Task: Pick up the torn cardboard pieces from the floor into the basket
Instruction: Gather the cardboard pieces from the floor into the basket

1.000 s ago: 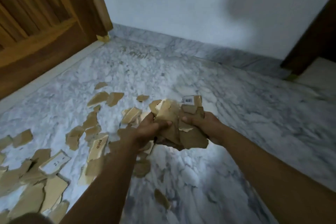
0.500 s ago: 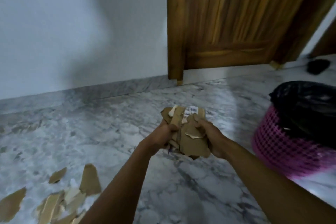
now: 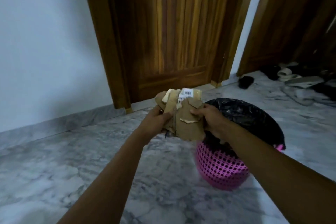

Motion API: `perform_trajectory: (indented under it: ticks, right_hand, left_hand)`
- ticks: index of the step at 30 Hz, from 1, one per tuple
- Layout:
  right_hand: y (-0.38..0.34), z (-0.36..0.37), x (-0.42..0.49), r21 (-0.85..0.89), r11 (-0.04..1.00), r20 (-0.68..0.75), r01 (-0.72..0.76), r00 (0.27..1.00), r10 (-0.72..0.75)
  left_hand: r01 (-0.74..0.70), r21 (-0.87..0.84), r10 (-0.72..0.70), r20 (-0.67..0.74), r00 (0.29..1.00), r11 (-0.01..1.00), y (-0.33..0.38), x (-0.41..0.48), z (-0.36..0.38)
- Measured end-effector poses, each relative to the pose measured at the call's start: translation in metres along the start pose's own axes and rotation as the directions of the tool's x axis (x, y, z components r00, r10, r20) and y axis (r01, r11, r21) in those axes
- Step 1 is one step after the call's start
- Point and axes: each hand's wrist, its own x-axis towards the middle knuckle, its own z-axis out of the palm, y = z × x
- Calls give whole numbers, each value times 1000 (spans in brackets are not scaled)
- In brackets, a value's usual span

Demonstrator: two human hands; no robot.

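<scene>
Both forearms reached forward into one shared grip: the left hand [image 3: 156,122] and right hand [image 3: 211,120] curled around opposite sides of a bundle of torn cardboard pieces [image 3: 183,116], held clear of the marble floor [image 3: 87,169]. Just right of and below the grip stood the pink basket [image 3: 221,167], its black liner [image 3: 254,114] open. This handful seemed gathered but not yet dropped in. No loose pieces showed nearby, so the remainder was unclear. Beyond the grip stood a wooden door [image 3: 163,32].

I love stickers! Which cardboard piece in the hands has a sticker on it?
The top cardboard piece, farthest from the person. It carries a white barcode label; the rest of the bundle has none.
</scene>
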Motion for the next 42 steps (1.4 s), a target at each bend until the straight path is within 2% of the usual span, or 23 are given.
perform_trajectory:
  ticks: [4,7,11,14,19,21,23,25,30,34,37,42]
  right_hand:
    - [-21,-77,19,-23,989,-104,147,983,-149]
    - [-13,-134,26,-39,975,-172,218,960,-222]
    - [4,-201,30,-12,983,-203,183,962,-181]
    - [21,-232,37,-52,992,-206,117,970,-126]
    - [42,-249,42,-105,993,-229,49,971,-72]
    - [49,-253,43,-216,976,-199,-14,980,-30]
    - [56,-257,44,-419,902,-211,-104,977,15]
    - [55,-257,47,-510,853,-267,-108,963,-38]
    - [43,-225,60,-594,804,-160,-23,983,-90]
    - [38,-144,83,-618,775,-3,129,986,-166]
    - [38,-76,89,-641,732,92,230,970,-225]
    - [50,74,67,-687,611,329,392,918,-220]
  left_hand:
    - [-105,-19,105,19,994,994,33,37,73]
    - [-128,4,128,49,991,992,37,67,128]
    - [-123,26,120,95,988,992,33,98,194]
    - [-65,50,58,130,990,997,18,118,225]
    - [-4,46,-3,149,989,999,-5,132,239]
    - [80,191,-113,166,980,978,-9,136,239]
    - [174,410,-265,178,948,895,-12,140,236]
    - [187,468,-283,144,948,864,-13,144,232]
    - [3,429,-3,-1,1000,903,-8,142,205]
    - [-78,424,195,-242,950,902,-11,119,145]
    - [-8,470,221,-400,890,883,-24,87,93]
    - [270,367,64,-688,723,890,-66,-36,-31]
